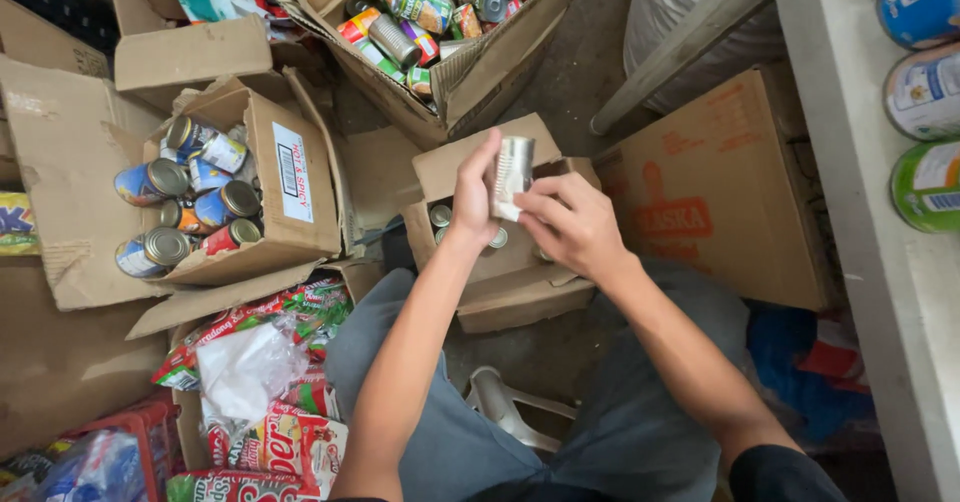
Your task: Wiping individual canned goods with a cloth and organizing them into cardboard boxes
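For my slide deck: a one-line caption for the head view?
Both hands hold a bare silver can over an open cardboard box of cans.

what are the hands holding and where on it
Both hands hold one bare silver can above a small open box. The left hand takes its left side; the right hand grips its lower right edge.

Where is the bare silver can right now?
In the head view the silver can sits near centre, held up between the left hand and right hand, just above the small open cardboard box of cans.
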